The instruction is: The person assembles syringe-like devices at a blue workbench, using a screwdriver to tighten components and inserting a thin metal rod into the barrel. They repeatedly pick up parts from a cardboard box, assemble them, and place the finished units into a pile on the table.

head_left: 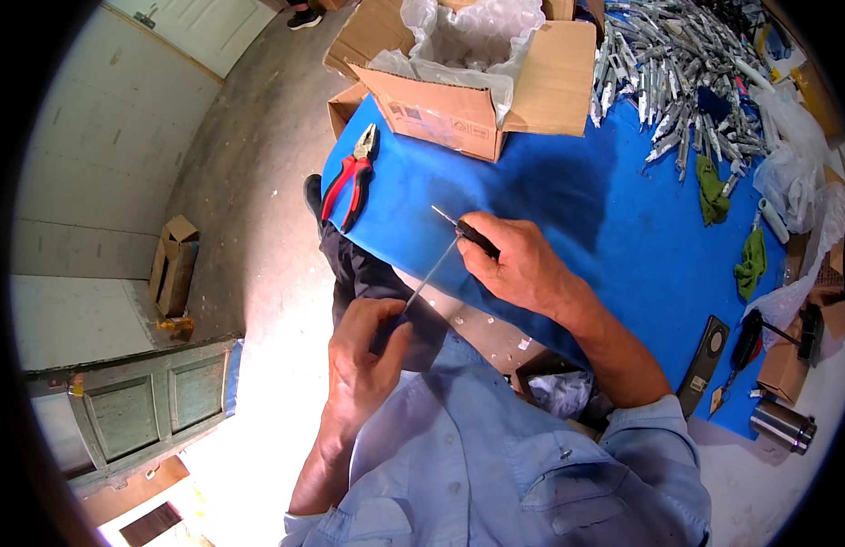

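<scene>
My left hand [360,354] is closed around the dark handle of what looks like a screwdriver, with its long thin metal shaft [430,277] slanting up to the right. Fingers of my right hand [518,260] pinch a small black piece [477,239] with a thin metal tip pointing up and left. The far end of the shaft meets or passes just by this piece; whether they touch I cannot tell. Both hands are above my lap at the blue table's near edge. Red-and-black combination pliers [351,178] lie on the blue cover [568,210], left of my right hand.
An opened cardboard box [441,109] lined with clear plastic stands at the table's far side. Many slim grey-and-silver tools [678,73] are heaped at far right. Green rags [712,191], a plastic bag [796,146], a flat dark device [703,365] and a metal cylinder [783,426] lie along the right.
</scene>
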A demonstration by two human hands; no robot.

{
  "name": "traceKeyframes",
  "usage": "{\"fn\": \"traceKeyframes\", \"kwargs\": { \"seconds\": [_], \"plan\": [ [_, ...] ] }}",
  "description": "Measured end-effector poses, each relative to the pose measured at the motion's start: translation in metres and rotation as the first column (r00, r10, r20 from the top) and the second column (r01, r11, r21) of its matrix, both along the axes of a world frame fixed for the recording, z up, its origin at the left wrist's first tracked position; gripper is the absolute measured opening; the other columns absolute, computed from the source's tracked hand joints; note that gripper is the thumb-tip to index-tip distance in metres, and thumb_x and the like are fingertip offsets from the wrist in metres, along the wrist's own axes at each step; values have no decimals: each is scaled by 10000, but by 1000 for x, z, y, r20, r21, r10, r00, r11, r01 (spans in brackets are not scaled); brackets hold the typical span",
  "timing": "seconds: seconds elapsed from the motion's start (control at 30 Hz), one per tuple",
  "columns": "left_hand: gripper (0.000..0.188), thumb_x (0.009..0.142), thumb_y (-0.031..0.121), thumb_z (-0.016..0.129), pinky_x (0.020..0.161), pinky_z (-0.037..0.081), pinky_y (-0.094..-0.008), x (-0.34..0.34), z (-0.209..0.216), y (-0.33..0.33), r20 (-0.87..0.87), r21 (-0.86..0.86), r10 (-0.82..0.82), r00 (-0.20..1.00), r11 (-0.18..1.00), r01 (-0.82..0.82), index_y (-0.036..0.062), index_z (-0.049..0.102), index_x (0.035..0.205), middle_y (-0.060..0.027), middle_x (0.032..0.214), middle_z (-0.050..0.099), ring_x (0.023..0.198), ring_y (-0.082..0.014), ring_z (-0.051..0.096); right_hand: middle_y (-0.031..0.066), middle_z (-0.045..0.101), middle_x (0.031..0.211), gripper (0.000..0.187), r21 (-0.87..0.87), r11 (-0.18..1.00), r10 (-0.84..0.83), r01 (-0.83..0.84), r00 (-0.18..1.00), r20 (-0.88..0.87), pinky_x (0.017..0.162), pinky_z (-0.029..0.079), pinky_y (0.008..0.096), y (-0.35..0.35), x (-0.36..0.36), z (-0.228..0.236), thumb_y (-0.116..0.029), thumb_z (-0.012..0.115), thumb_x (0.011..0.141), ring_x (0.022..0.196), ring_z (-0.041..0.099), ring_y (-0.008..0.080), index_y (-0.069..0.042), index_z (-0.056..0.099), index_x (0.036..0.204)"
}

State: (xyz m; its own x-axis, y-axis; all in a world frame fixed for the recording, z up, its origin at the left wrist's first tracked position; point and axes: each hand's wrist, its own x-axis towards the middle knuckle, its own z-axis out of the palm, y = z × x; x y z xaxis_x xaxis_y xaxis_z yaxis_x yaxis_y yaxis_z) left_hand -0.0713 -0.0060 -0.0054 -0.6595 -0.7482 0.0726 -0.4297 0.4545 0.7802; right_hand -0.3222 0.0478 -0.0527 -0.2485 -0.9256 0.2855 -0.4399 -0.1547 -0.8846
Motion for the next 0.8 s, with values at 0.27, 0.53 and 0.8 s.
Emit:
{"fn": "traceKeyframes", "kwargs": {
  "seconds": [0.27,0.53,0.8],
  "plan": [
    [260,1009,42,663,673,553,-304,-1,2,-11,74,697,147,986,699,-156,-41,650,1255,-97,957,732,725,-178,678,195,613,753,189,78,995,56,-55,998,-15,594,494,401,2,-7,-3,-49,672,949,598,574,295,17,640,1124],
    [325,1052,190,641,618,526,-253,6,-21,-5,5,295,32,999,955,-32,-53,640,1268,-84,938,718,710,-123,661,212,649,790,230,132,989,57,-59,998,17,614,506,417,3,-7,-2,-44,653,951,636,620,333,16,649,1173],
    [375,1116,302,548,442,438,-205,-4,-4,-11,-32,765,119,992,641,-52,-30,651,1256,-77,813,700,545,-72,585,241,655,845,243,132,990,58,-58,998,3,656,513,446,2,-9,-3,-61,634,952,709,617,382,11,641,1184]
  ]
}}
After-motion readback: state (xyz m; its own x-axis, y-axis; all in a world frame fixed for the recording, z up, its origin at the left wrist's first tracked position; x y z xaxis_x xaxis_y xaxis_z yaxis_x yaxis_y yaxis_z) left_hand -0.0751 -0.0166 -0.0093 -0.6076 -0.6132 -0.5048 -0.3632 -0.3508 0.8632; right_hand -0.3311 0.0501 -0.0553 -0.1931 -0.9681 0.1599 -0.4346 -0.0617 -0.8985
